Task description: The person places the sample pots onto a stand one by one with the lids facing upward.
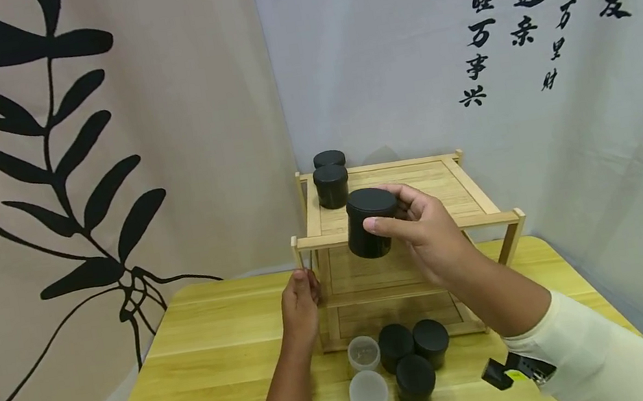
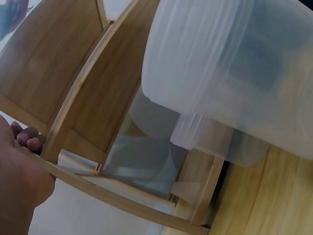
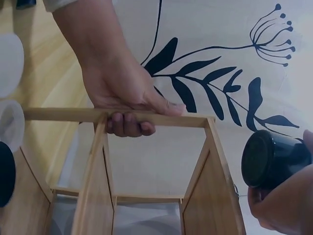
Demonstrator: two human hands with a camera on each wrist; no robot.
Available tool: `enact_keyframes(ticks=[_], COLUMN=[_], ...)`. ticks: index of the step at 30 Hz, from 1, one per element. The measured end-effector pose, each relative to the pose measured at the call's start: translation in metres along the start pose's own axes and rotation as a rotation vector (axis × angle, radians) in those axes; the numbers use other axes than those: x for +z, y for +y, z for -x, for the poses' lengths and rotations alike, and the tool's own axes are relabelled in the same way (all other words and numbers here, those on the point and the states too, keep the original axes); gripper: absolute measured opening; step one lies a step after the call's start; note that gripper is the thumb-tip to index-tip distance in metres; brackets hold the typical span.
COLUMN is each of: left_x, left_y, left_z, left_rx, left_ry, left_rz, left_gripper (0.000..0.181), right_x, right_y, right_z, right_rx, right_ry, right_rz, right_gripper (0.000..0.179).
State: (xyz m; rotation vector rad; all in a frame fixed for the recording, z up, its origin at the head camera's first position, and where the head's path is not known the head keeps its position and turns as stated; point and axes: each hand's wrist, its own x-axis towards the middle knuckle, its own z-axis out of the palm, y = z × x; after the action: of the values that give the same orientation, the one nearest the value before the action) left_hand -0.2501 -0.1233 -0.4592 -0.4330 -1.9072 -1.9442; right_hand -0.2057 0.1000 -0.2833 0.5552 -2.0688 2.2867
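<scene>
Black jar (image 1: 363,209) in the head view is held off the counter (image 1: 209,369) at the front of the wooden shelf (image 1: 412,180); I cannot tell whether it is over the shelf's edge or just short of it. The right grip (image 1: 431,232) is closed around it, thumb on the near side, while the left grip (image 1: 299,304) is curled on the shelf's frame at the left front corner. Two more black jars (image 1: 332,188) stand at the left of the shelf's top, and three others (image 1: 416,382) stand before the shelf beside two cloudy cups (image 1: 368,394). The step in hand looks like bringing this jar to the shelf's top. From the left wrist, the left grip holds the shelf's frame; the held jar cannot be made out. From the right wrist, the jar shows its base beside the shelf, within the right grip, and the left grip's fingers curl round the frame. The next move seems to call for setting the jar down upright near the pair on the shelf, without knocking them.
</scene>
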Motion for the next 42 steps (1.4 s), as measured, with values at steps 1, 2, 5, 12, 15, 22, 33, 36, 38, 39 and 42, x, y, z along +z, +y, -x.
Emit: enact_keyframes(ticks=[1, 2, 5, 12, 15, 22, 33, 36, 38, 39, 42], left_x=[0.0, 0.001, 0.001, 0.002, 0.001, 0.002, 0.002, 0.002, 0.002, 0.002, 0.002], left_y=[0.0, 0.001, 0.002, 0.005, 0.005, 0.003, 0.005, 0.005, 0.006, 0.006, 0.007], left_z=[0.0, -0.001, 0.0, 0.002, 0.001, 0.001, 0.002, 0.002, 0.002, 0.002, 0.002], left_rx=[0.001, 0.001, -0.009, -0.035, -0.032, -0.036, -0.027, -0.031, -0.04, -0.045, -0.048], left_ry=[-0.002, -0.004, -0.011, -0.009, -0.011, -0.005, -0.001, -0.002, -0.001, -0.001, 0.001], left_rz=[0.0, -0.002, -0.006, -0.004, -0.004, 0.001, 0.008, 0.014, 0.015, 0.016, 0.014], left_gripper=[0.062, 0.062, 0.061, 0.062, 0.062, 0.067, 0.066, 0.066, 0.064, 0.063, 0.063], right_x=[0.001, 0.002, 0.005, 0.012, 0.013, 0.018, 0.028, 0.03, 0.031, 0.031, 0.031], right_y=[0.0, 0.0, 0.0, 0.002, 0.002, 0.0, 0.01, 0.01, 0.009, 0.009, 0.009], right_z=[-0.003, -0.007, -0.016, -0.033, -0.039, -0.05, -0.055, -0.056, -0.056, -0.057, -0.057], right_rx=[-0.005, -0.01, -0.024, -0.016, -0.002, -0.001, -0.034, -0.04, -0.038, -0.038, -0.03], right_ry=[0.011, 0.023, 0.055, 0.11, 0.123, 0.14, 0.146, 0.155, 0.16, 0.163, 0.17], right_rz=[0.012, 0.028, 0.079, 0.098, 0.109, 0.177, 0.22, 0.249, 0.267, 0.273, 0.287], right_gripper=[0.056, 0.057, 0.059, 0.058, 0.058, 0.062, 0.062, 0.062, 0.064, 0.064, 0.064])
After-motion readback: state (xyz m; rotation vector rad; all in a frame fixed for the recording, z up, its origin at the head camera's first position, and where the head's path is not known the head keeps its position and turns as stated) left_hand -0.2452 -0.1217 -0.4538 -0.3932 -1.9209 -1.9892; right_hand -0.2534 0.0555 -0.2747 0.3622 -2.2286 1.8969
